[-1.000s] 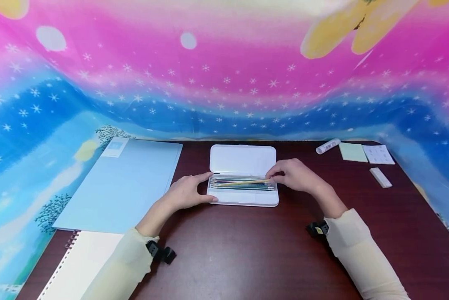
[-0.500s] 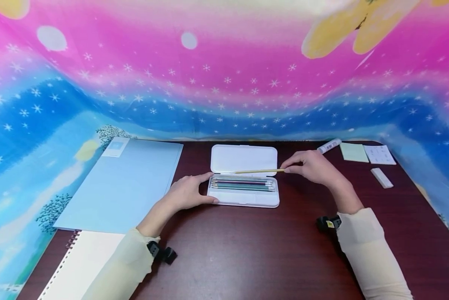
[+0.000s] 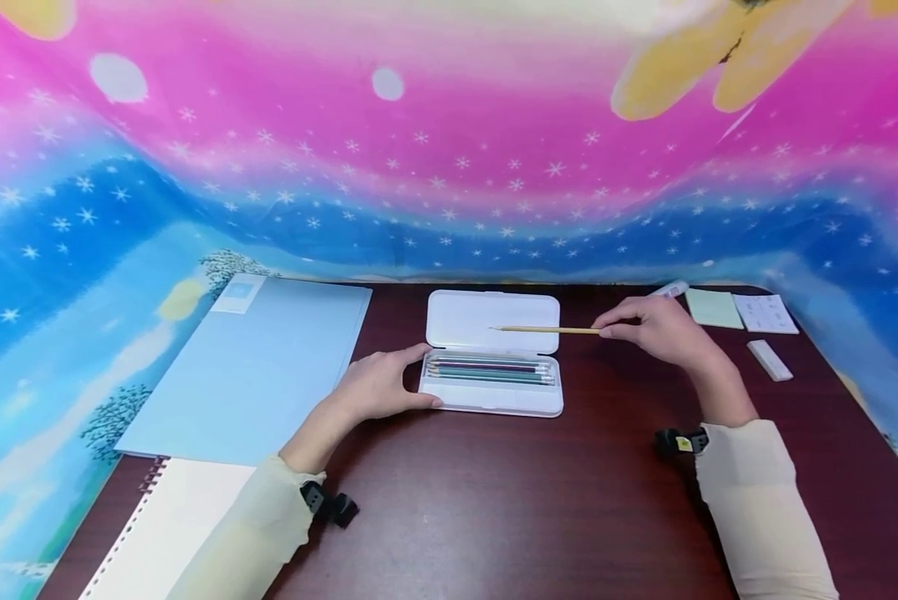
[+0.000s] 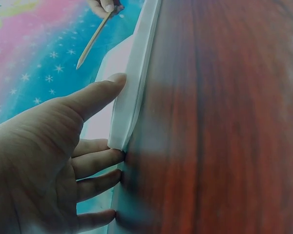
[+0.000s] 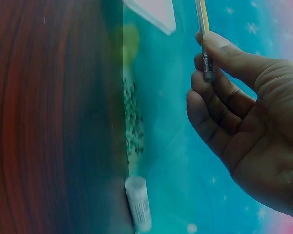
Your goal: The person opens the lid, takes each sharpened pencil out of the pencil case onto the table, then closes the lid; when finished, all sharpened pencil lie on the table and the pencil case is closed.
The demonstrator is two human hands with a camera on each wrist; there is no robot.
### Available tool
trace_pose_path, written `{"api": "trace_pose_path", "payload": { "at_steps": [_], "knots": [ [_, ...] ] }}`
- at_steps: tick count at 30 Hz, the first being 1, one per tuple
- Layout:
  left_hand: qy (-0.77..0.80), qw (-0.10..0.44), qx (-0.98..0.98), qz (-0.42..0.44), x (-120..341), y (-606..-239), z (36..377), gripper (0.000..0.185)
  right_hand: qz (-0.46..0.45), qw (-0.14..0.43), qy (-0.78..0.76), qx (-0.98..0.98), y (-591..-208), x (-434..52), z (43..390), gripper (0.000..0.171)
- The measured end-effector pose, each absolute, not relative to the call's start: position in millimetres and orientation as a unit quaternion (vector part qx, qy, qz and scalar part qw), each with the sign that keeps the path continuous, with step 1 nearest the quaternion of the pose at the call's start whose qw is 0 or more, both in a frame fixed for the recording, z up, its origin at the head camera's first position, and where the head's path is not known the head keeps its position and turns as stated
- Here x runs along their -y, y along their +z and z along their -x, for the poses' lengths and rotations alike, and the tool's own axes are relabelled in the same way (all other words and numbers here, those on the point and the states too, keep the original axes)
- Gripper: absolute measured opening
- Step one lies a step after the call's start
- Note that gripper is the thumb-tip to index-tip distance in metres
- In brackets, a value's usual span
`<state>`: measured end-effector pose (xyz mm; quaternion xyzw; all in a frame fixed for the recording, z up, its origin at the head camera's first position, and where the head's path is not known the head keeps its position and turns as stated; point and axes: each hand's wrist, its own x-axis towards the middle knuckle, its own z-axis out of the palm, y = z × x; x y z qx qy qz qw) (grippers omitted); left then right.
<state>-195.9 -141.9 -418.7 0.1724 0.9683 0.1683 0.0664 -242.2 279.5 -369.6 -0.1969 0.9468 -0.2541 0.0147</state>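
Head view is showing a white pencil case point(image 3: 494, 367) lying open on a dark wooden table point(image 3: 509, 508), its lid point(image 3: 492, 321) folded back toward the starry backdrop point(image 3: 449, 167). Left of the case a pale blue folder point(image 3: 246, 367) is lying flat, overlapping a spiral notebook point(image 3: 164, 533) at the near edge. Right of the case, beyond the right hand point(image 3: 662, 329), a glue stick point(image 3: 670, 289), a green sticky pad point(image 3: 711, 308), a printed card point(image 3: 767, 312) and an eraser point(image 3: 769, 360) are sitting well apart from the case.

That right hand is pinching a yellow pencil point(image 3: 546, 330) by its back end between thumb and fingers, holding it level over the lid, tip pointing left, clear of the coloured pencils point(image 3: 490, 371) lying in the tray. The left hand point(image 3: 381, 385) is resting against the case's left end, thumb on the top edge and straight fingers touching its side.

Part of the glue stick is being hidden behind the right hand. Right wrist view is cutting off the pencil's tip, and the print on the card is too small to read.
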Motion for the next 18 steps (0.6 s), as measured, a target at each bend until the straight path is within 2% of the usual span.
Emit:
{"api": "trace_pose_path", "payload": {
  "at_steps": [6,18],
  "knots": [
    [0.167,0.067,-0.969,-0.169,142.3,-418.7,195.2,0.093,0.174,0.016,-0.248,-0.953,-371.8,-308.2,238.9,0.019],
    [0.168,0.062,-0.968,-0.175,143.5,-421.7,196.9,0.094,0.102,0.092,-0.267,-0.954,-386.2,-361.5,241.7,0.026]
  ]
}}
